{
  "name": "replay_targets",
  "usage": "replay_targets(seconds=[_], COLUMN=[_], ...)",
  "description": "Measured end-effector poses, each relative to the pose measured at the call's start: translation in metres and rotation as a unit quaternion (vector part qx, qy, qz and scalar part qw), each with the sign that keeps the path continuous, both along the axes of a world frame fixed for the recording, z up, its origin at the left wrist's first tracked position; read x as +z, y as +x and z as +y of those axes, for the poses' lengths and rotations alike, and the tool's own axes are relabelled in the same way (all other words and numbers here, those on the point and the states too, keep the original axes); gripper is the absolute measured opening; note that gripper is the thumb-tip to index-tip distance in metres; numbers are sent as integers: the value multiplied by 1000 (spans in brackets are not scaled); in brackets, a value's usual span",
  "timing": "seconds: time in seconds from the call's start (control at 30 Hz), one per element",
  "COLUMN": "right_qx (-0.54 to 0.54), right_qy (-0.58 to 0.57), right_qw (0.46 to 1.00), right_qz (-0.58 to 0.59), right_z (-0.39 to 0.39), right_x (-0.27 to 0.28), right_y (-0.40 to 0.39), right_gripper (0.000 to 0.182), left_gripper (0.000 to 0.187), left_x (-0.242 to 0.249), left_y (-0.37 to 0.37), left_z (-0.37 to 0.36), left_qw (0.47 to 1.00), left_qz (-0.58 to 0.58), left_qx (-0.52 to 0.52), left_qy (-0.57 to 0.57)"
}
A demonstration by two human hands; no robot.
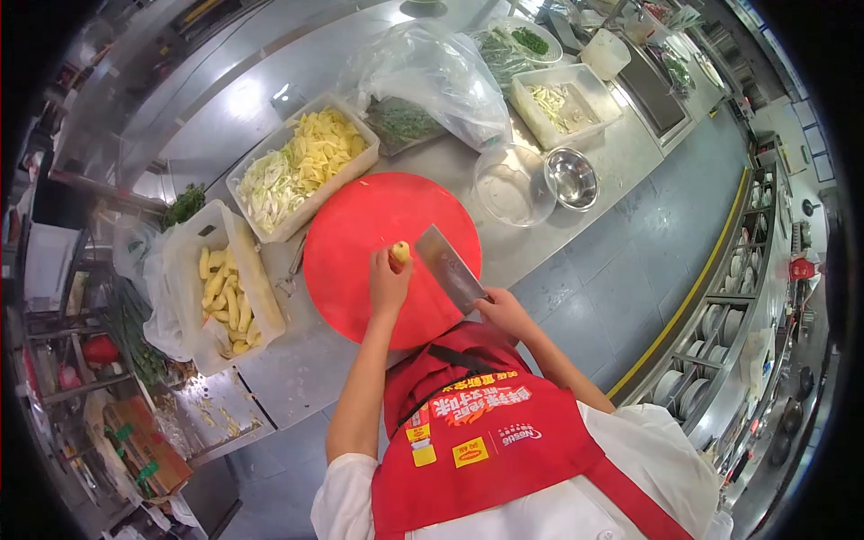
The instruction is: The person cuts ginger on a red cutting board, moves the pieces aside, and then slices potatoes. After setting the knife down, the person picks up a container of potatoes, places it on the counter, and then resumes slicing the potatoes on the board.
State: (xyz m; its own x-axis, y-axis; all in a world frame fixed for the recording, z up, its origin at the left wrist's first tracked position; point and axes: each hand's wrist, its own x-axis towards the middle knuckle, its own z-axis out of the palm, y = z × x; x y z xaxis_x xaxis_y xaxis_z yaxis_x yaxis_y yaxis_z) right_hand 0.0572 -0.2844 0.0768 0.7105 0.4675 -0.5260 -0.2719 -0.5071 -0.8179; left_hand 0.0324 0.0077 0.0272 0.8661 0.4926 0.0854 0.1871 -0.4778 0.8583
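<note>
Over the round red cutting board [351,225], my left hand [390,281] holds a small peeled yellowish piece of root [400,251] between its fingers. My right hand [506,315] is closed round the handle of a cleaver [450,268]. The wide blade is over the board's right part, a little apart from the piece. Left of the board, a white bin [263,301] holds several peeled yellowish roots [232,304]. Behind it, a white tray [309,205] contains sliced yellow pieces [326,144] and pale green-white slices [273,187].
Right of the board are a clear round container [515,186] and a steel bowl [571,178]. A plastic bag [432,81], a white tub [589,103] with pale strips and a plate of chopped greens [531,40] stand farther back. Dish shelves [720,342] line the right side.
</note>
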Motion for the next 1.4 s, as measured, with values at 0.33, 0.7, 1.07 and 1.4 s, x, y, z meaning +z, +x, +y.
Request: replay_targets(seconds=[0.33, 0.7, 1.07, 1.4], right_qx=[-3, 53, 150, 198], right_qy=[-103, -167, -175, -219], right_qw=[992, 953, 932, 918], right_qz=[-70, -249, -279, -266], right_z=[17, 50, 95, 108], right_x=[1, -12, 13, 10], right_y=[-9, -8, -8, -15], right_gripper=[31, 26, 25, 21], left_gripper=[54, 19, 13, 13], left_x=[-21, -11, -14, -4], left_y=[-40, -33, -19, -8], left_z=[8, 8, 27, 33], left_qw=[989, 984, 967, 952], left_qz=[59, 29, 77, 117], left_qx=[-107, -70, -144, -190], left_qy=[82, 163, 198, 207])
